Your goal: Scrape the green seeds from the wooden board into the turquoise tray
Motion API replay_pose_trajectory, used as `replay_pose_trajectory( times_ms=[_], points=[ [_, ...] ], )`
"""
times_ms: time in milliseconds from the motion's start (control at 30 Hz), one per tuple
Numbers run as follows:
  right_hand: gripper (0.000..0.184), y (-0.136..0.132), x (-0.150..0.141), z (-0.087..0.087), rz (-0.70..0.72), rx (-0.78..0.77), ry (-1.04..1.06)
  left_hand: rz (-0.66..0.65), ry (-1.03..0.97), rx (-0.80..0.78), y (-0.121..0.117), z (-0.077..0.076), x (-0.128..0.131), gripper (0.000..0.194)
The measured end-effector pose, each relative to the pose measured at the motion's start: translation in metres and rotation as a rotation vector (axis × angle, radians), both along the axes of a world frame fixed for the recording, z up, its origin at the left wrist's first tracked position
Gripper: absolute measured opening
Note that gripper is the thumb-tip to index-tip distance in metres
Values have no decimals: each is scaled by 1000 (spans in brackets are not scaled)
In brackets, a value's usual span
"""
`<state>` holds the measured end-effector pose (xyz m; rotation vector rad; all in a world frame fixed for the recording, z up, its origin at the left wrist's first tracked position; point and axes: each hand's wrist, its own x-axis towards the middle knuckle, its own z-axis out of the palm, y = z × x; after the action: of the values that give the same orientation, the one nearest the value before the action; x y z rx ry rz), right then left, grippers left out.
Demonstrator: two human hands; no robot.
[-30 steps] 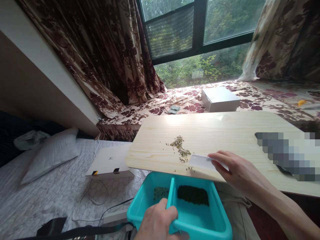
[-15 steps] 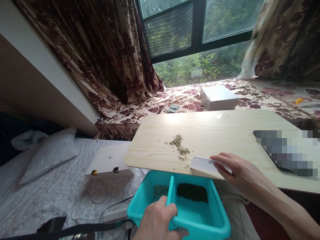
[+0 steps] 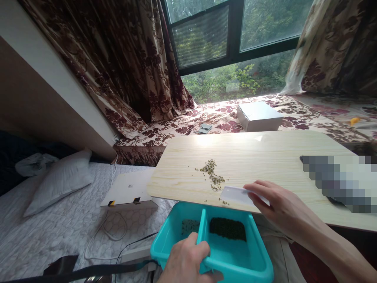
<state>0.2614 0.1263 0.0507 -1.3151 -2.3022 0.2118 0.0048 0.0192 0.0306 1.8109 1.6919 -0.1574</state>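
My right hand (image 3: 278, 204) pinches a white plastic card (image 3: 235, 194) and holds it flat near the front edge of a pale wooden board (image 3: 265, 157). Small green beans (image 3: 212, 173) lie scattered on the board just left of the card. A few beans sit at the card's front corner. My left hand (image 3: 188, 259) grips the near rim and divider of a teal two-compartment tray (image 3: 256, 255), held below the board's edge. The tray's right compartment holds a dark heap of beans (image 3: 227, 229). Only a thin layer lies in the left one.
A white box (image 3: 258, 116) stands on the flowered window seat behind the board. A blurred dark object (image 3: 338, 181) lies on the board's right end. On the bed at left are a pillow (image 3: 55, 179), a flat white box (image 3: 129, 190) and cables.
The card and my right hand have slid slightly left along the board's front edge, towards the beans. My left hand and the tray have hardly moved.
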Motion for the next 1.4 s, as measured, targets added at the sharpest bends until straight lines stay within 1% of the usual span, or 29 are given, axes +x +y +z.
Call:
replay_pose_trajectory(
  times_ms=[167,300,400,567,700,867,1067,1167,1267,1400],
  points=[
    [28,-3,8,-4,-32,18,-20,9,-1,24,-2,0,-1,26],
    [27,-5,11,-8,-13,-9,-23,11,-33,42,-3,-3,-2,27],
    [28,-5,9,-7,-18,-8,-21,1,-57,53,-3,-4,-3,26],
    [29,-4,2,-3,-5,-9,-26,9,-35,63,-4,-3,-3,26],
    [29,-5,1,-4,23,-24,-18,11,-28,79,-5,-2,-3,26],
    [29,-6,1,-5,7,-20,-11,5,-39,76,-4,-4,-6,25],
    [28,-10,0,-7,42,-50,-8,9,-23,43,-2,-3,-4,24],
    [29,-7,0,-9,-9,-40,-1,23,-21,37,-3,-3,-4,23],
    [29,0,-1,-11,-68,-49,-36,29,-34,51,-4,-5,-7,23],
    [30,7,-3,-10,-116,-28,-65,37,-50,77,-6,-8,-12,25]
  ],
)
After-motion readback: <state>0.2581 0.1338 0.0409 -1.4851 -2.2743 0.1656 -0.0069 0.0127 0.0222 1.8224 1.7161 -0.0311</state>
